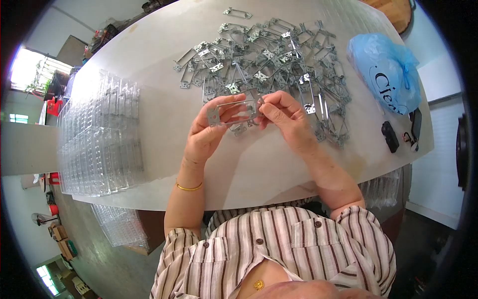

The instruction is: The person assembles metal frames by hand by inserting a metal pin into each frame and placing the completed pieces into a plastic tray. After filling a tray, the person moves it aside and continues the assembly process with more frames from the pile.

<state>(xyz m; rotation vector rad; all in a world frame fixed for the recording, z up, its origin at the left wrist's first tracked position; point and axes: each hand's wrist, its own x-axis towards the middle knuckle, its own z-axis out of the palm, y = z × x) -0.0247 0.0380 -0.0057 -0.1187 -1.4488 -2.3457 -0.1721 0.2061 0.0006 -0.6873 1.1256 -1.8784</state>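
My left hand (pixel 205 130) grips a rectangular metal bracket frame (pixel 213 116) by its left end, with fingers wrapped behind it. At the bracket's right end, my right hand (pixel 288 119) pinches with thumb and fingertips; whether a small part sits in that pinch is too small to tell. The bracket is held a little above the white table (pixel 169 149). Just beyond both hands spreads a tangled pile of similar metal brackets (pixel 264 55). One more bracket piece (pixel 240 130) shows on the table below the held one.
Stacked clear plastic trays (pixel 102 134) stand at the table's left side. To the right are a tied blue plastic bag (pixel 383 70) and a small black object (pixel 390 137). More clear trays (pixel 118 225) rest below the table's front left edge. A lone bracket (pixel 238 13) lies at the far edge.
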